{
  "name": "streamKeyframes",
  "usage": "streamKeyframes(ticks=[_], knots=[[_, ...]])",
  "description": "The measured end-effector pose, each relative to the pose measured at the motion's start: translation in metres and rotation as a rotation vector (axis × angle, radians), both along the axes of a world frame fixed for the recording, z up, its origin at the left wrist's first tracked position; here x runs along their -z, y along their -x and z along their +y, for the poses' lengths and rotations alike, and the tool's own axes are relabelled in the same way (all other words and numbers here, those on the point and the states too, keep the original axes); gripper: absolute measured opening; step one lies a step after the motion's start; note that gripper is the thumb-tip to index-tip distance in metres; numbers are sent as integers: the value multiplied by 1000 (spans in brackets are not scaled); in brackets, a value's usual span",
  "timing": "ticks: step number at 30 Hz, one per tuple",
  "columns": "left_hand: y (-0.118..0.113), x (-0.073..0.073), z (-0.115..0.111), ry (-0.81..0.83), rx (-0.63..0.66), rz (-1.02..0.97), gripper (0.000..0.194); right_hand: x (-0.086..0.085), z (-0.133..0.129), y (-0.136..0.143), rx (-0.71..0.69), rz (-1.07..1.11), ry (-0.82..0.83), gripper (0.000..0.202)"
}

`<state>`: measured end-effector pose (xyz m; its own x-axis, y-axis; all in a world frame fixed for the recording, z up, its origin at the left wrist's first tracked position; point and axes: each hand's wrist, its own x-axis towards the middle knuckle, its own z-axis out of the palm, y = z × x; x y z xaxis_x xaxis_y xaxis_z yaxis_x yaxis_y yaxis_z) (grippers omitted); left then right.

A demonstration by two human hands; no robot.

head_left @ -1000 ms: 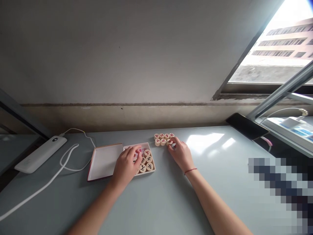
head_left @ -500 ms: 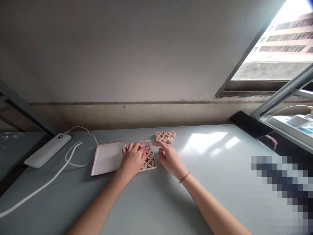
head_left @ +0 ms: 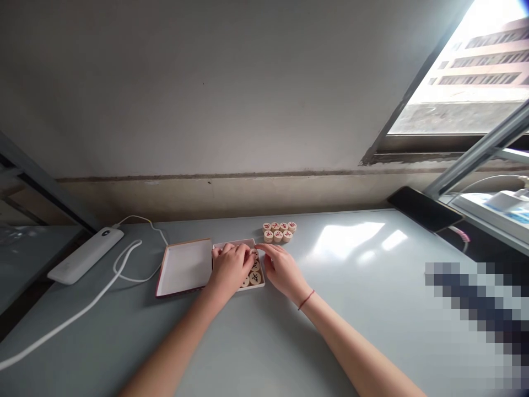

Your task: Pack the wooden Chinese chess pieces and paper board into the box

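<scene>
A white-walled box tray (head_left: 262,283) holds round wooden Chinese chess pieces (head_left: 255,278) with painted characters. My left hand (head_left: 233,263) lies over the tray, fingers bent down among the pieces and closed at one near the right wall; its fingertips and part of the contents are hidden. At the right rim is my right hand (head_left: 285,271), its index finger stretched to the top right corner and its thumb held apart, with nothing seen in it. Behind the tray stand red-marked Chinese chess pieces (head_left: 278,235) in two short rows, some apparently stacked.
The box's lid (head_left: 184,267) lies inside-up against the tray's left side. A white power bank (head_left: 86,256) and white cables (head_left: 78,317) are farther left on the grey table (head_left: 264,347). At the back right a dark phone-like slab (head_left: 424,208) leans by the metal frame.
My left hand has shifted slightly right over the pieces in the tray. My right hand has moved left and a little down, its index fingertip now at the tray's corner.
</scene>
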<state>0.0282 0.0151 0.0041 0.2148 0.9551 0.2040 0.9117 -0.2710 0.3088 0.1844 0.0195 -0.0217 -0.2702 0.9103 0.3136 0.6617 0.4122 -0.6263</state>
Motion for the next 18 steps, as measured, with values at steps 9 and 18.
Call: streamKeyframes(ticks=[9,18], knots=[[7,-6,-8,-131,69,-316,10,-18,-5,4,-77,290,107,26],[22,-2,-8,-13,25,-682,15,-21,28,-59,465,443,54,33]])
